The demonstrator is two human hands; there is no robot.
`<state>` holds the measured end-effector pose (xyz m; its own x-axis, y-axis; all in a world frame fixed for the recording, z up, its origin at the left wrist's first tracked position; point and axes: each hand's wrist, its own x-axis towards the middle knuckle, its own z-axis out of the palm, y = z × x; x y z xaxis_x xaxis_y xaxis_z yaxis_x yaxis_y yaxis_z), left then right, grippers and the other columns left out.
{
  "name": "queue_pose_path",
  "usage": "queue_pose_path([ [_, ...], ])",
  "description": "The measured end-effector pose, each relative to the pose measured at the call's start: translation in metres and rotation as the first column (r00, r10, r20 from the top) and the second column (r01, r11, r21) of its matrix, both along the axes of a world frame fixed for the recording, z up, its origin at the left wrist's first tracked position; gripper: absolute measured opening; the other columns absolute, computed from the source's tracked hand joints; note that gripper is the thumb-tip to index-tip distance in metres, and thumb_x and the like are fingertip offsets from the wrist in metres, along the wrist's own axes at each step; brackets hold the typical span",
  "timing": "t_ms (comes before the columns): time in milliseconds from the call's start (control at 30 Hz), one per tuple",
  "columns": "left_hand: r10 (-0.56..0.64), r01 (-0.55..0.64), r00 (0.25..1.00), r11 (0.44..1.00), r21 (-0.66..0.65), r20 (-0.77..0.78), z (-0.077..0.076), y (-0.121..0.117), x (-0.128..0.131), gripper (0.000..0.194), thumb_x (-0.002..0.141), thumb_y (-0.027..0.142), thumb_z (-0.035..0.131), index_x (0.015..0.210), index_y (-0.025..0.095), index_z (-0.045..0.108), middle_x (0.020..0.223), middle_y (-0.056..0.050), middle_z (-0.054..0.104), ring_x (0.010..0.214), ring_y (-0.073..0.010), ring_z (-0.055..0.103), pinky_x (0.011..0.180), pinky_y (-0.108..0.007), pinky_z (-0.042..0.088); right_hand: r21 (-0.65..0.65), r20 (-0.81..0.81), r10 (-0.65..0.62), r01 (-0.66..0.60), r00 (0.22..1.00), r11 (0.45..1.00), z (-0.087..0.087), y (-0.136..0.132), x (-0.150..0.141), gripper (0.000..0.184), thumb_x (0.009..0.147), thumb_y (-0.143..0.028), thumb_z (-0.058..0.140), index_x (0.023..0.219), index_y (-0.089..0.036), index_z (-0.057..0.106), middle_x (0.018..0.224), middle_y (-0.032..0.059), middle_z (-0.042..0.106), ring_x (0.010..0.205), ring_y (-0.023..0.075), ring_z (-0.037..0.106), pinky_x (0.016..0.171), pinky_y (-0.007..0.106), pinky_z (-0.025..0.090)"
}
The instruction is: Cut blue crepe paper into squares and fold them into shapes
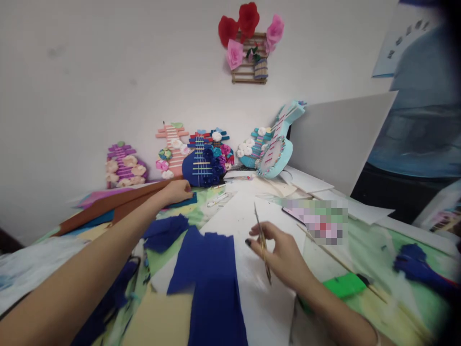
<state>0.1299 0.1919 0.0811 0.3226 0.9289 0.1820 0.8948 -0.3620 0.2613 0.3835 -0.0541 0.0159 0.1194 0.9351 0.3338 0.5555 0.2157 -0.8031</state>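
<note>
My right hand (283, 250) is closed around a slim pair of scissors (264, 242), seen nearly edge-on, with gold handles and its silver tip pointing up and away. It is above a white board (259, 283). Dark blue crepe paper (214, 269) lies to its left, partly on the board, with a smaller dark blue piece (167, 230) beyond. My left hand (178, 191) reaches far out, its fingers bent and together at a teal-blue strip (185, 201). Whatever lies between those fingers is hidden.
Decorated lute-shaped crafts (203, 166) lean along the wall. A phone with a blurred screen (317, 221), a green block (345, 286) and a brush (327, 250) lie to the right. Brown paper (86, 214) and a beige sheet (158, 317) lie left. A large water bottle (421, 110) stands far right.
</note>
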Motion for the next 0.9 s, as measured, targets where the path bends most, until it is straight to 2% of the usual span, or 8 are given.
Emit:
queue_pose_path([
  [67, -0.009, 0.002, 0.999, 0.988, -0.154, -0.050, -0.007, -0.046, 0.002, 0.030, 0.090, 0.033, 0.056, 0.112, 0.014, 0.057, 0.109, -0.007, 0.060, 0.092, -0.0205, 0.061, 0.078, -0.039, 0.053, 0.021, -0.086, -0.005, 0.007, 0.996, 1.000, -0.004, 0.008, 0.005, 0.024, 0.078, -0.041, 0.058, 0.090, -0.020, 0.059, 0.091, 0.0047, 0.067, 0.081, 0.0189, 0.060, 0.075, 0.032, 0.044],
  [133, -0.001, -0.013, 0.998, 0.972, -0.236, -0.059, -0.018, -0.093, 0.002, 0.027, 0.090, 0.034, 0.056, 0.106, 0.013, 0.059, 0.102, -0.006, 0.063, 0.086, -0.0181, 0.062, 0.076, -0.037, 0.053, 0.001, -0.100, -0.011, 0.011, 0.995, 1.000, -0.010, 0.015, 0.010, 0.031, 0.079, -0.047, 0.055, 0.093, -0.019, 0.057, 0.091, 0.0054, 0.067, 0.078, 0.0183, 0.061, 0.070, 0.030, 0.044],
  [267, 0.072, -0.070, 0.997, 0.969, -0.238, -0.003, -0.043, -0.173, 0.006, 0.031, 0.081, 0.043, 0.064, 0.071, 0.014, 0.060, 0.074, -0.002, 0.063, 0.073, -0.0160, 0.061, 0.072, -0.034, 0.048, -0.038, -0.055, -0.012, 0.010, 0.998, 0.999, -0.013, 0.020, 0.013, 0.032, 0.079, -0.049, 0.054, 0.086, -0.018, 0.057, 0.076, 0.0041, 0.065, 0.068, 0.0177, 0.059, 0.062, 0.028, 0.041],
  [367, 0.123, -0.102, 0.987, 0.977, -0.190, 0.103, -0.060, -0.209, 0.014, 0.043, 0.067, 0.049, 0.072, 0.049, 0.018, 0.049, 0.056, -0.003, 0.056, 0.065, -0.0218, 0.060, 0.062, -0.032, 0.042, -0.056, 0.021, -0.018, 0.019, 1.000, 0.998, -0.011, 0.017, 0.008, 0.027, 0.076, -0.045, 0.058, 0.076, -0.018, 0.058, 0.067, 0.0018, 0.062, 0.064, 0.0168, 0.057, 0.060, 0.027, 0.038],
  [433, 0.123, -0.091, 0.978, 0.978, -0.187, 0.171, -0.068, -0.223, 0.020, 0.041, 0.062, 0.044, 0.074, 0.045, 0.021, 0.046, 0.049, -0.003, 0.052, 0.061, -0.0247, 0.059, 0.057, -0.031, 0.036, -0.070, 0.073, -0.010, 0.015, 0.997, 0.997, -0.010, 0.014, 0.002, 0.025, 0.074, -0.043, 0.061, 0.071, -0.018, 0.058, 0.065, 0.0014, 0.061, 0.063, 0.0166, 0.056, 0.060, 0.027, 0.036],
  [600, 0.039, 0.064, 0.933, 0.961, -0.270, 0.357, -0.075, -0.232, 0.025, 0.020, 0.056, 0.025, 0.074, 0.052, 0.020, 0.055, 0.054, -0.002, 0.059, 0.057, -0.0210, 0.058, 0.054, -0.028, 0.036, -0.127, 0.154, 0.073, -0.054, 0.985, 0.990, -0.018, 0.015, -0.021, 0.022, 0.066, -0.035, 0.071, 0.071, -0.018, 0.059, 0.063, -0.0002, 0.061, 0.061, 0.0150, 0.055, 0.056, 0.024, 0.035],
  [767, 0.054, 0.154, 0.822, 0.937, -0.313, 0.567, -0.068, -0.227, 0.019, 0.008, 0.072, 0.025, 0.058, 0.068, 0.020, 0.053, 0.063, -0.003, 0.066, 0.062, -0.0179, 0.064, 0.058, -0.026, 0.046, -0.145, 0.161, 0.090, -0.067, 0.983, 0.987, -0.025, 0.023, -0.032, 0.013, 0.067, -0.018, 0.065, 0.079, -0.018, 0.059, 0.071, -0.0013, 0.065, 0.065, 0.0127, 0.060, 0.057, 0.020, 0.039],
  [900, 0.122, 0.125, 0.776, 0.932, -0.340, 0.618, -0.066, -0.227, 0.015, 0.014, 0.080, 0.033, 0.050, 0.077, 0.021, 0.043, 0.071, -0.005, 0.069, 0.061, -0.0170, 0.066, 0.053, -0.025, 0.048, -0.112, 0.220, 0.004, 0.021, 0.975, 0.993, -0.013, 0.027, -0.031, 0.010, 0.075, -0.022, 0.057, 0.084, -0.018, 0.058, 0.076, 0.0026, 0.067, 0.071, 0.0154, 0.062, 0.061, 0.023, 0.040],
])
